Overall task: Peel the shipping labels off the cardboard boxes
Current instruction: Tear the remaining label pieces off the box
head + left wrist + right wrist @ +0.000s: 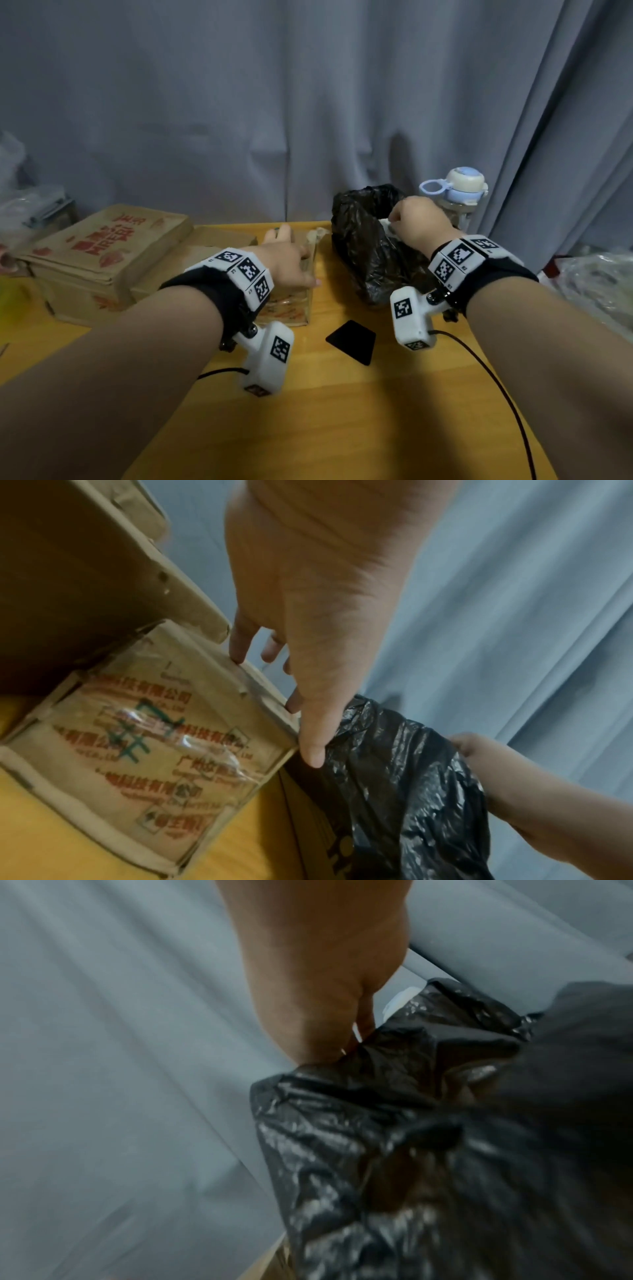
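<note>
A small taped cardboard box point(291, 310) point(154, 750) with red print stands on the wooden table point(342, 411). My left hand point(287, 260) point(308, 642) lies on its top, fingers straight along the far edge and thumb down the right corner. To the right sits a crumpled black plastic bag point(363, 253) point(411, 791) point(411, 1137). My right hand point(418, 222) point(325, 1001) hovers at the bag's mouth with fingers curled, pinching a white scrap of label point(386, 224) point(400, 1000). The fingertips are hidden behind the bag's rim.
A larger cardboard box with red print point(102, 246) and a flat box sit at the left. A water bottle with a blue lid point(459, 192) stands behind the bag. A black square point(352, 341) lies mid-table. Grey curtain hangs behind; clear plastic wrap point(596, 284) sits at right.
</note>
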